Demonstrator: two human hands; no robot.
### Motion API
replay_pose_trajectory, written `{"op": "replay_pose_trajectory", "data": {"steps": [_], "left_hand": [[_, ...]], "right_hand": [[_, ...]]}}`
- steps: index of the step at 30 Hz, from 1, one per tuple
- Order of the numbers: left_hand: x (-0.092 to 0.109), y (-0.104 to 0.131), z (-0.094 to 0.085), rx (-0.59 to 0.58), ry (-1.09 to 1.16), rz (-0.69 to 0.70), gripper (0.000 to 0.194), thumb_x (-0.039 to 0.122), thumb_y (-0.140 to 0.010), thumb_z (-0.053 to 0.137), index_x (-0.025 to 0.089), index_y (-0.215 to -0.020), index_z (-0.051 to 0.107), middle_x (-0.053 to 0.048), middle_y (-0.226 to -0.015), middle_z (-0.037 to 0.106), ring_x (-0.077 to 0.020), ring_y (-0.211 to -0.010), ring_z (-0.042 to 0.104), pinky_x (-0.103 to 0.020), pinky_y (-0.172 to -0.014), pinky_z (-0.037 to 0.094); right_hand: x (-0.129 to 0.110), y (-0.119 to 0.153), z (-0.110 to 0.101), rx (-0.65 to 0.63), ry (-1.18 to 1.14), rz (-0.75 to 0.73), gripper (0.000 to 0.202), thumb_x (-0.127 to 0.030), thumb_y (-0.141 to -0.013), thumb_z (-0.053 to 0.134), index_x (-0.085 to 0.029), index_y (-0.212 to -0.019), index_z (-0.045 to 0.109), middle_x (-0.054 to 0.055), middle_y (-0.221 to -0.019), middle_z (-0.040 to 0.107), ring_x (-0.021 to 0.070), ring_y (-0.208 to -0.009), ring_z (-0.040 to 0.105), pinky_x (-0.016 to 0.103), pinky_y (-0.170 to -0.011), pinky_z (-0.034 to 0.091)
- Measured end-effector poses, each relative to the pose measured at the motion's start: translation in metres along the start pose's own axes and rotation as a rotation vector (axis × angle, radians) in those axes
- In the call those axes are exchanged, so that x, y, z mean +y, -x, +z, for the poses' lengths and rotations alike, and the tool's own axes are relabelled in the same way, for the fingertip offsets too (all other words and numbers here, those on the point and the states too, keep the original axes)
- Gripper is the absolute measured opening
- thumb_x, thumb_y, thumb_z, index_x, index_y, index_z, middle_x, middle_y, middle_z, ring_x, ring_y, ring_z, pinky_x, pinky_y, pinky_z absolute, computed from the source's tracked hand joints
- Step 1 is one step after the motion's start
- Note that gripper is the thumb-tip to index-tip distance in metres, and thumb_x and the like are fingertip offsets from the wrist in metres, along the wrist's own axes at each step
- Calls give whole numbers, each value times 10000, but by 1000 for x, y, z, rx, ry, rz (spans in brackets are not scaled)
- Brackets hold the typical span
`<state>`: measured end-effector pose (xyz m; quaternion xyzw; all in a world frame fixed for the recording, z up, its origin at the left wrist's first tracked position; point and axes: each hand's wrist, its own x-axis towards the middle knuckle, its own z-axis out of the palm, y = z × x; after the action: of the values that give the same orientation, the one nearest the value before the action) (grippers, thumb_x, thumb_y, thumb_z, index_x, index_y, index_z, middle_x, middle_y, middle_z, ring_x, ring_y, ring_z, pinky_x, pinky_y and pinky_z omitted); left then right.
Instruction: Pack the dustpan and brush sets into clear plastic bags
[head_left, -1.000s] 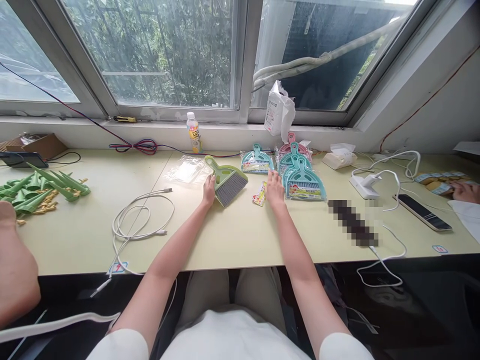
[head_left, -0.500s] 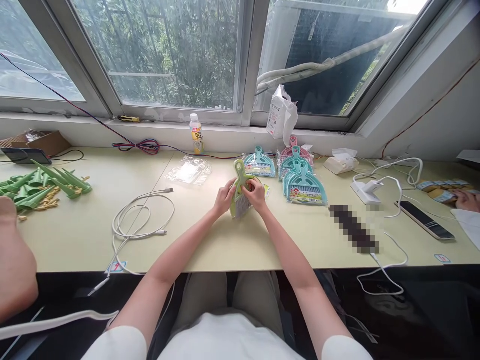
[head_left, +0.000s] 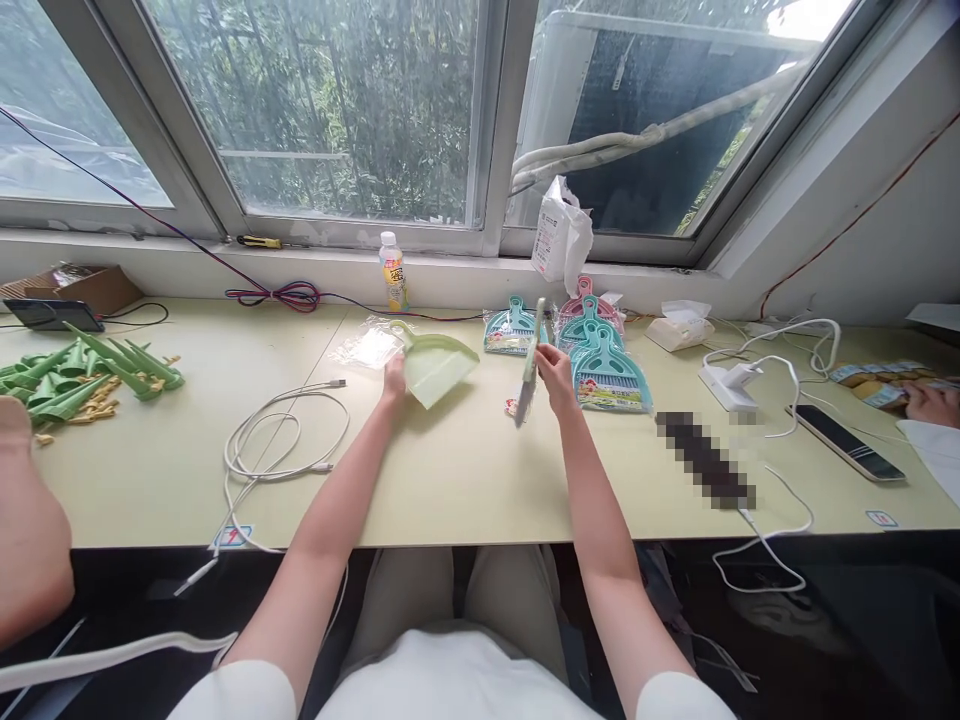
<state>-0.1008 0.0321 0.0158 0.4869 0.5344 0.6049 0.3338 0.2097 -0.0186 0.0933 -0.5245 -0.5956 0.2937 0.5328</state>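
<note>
My left hand (head_left: 394,376) is closed on the handle side of a light green dustpan (head_left: 441,366), whose wide pan points right over the table. In my right hand (head_left: 556,370) I grip a green hand brush (head_left: 529,366), turned edge-on with its bristles downward. A small printed label (head_left: 513,407) shows beside the brush's lower end; whether it is attached, I cannot tell. Just right of my right hand lie several packaged dustpan-and-brush sets, the nearest a teal one (head_left: 609,374). Behind my left hand is a clear plastic bag (head_left: 367,343).
A drink bottle (head_left: 393,272) stands by the window. At left are a coiled white cable (head_left: 289,432) and green cone-shaped pieces (head_left: 75,380). A power strip (head_left: 729,385), a phone (head_left: 847,442) and another person's hand (head_left: 932,400) are at right.
The brush and dustpan, together between my hands before, are now apart. My left hand has moved left with the dustpan, my right hand to the right with the brush.
</note>
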Motion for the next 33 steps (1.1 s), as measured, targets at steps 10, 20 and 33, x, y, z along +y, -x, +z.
{"op": "replay_pose_trajectory", "data": {"steps": [10, 20, 33], "left_hand": [[8, 8, -1, -403, -218, -55, 344, 508, -758, 591, 175, -818, 656, -62, -823, 663, -223, -811, 589, -321, -744, 459], [8, 10, -10, -281, -886, 171, 404, 552, -896, 464, 225, -841, 695, -97, -925, 712, -249, -843, 627, -311, -712, 430], [19, 22, 4, -559, -670, 111, 349, 505, -840, 543, 204, -752, 696, -55, -702, 681, -187, -628, 584, -293, -603, 411]], "right_hand": [[21, 7, 23, -295, 1132, 307, 274, -365, -856, 637, -144, -980, 742, 178, -1033, 719, 294, -1014, 669, 323, -791, 449], [27, 9, 24, -243, 1106, 302, 319, -403, -864, 631, -126, -996, 719, 211, -1048, 704, 313, -1012, 669, 359, -805, 467], [0, 13, 30, -314, 809, 70, 283, -455, -851, 600, -239, -1003, 705, 50, -949, 746, 218, -940, 672, 274, -750, 427]]}}
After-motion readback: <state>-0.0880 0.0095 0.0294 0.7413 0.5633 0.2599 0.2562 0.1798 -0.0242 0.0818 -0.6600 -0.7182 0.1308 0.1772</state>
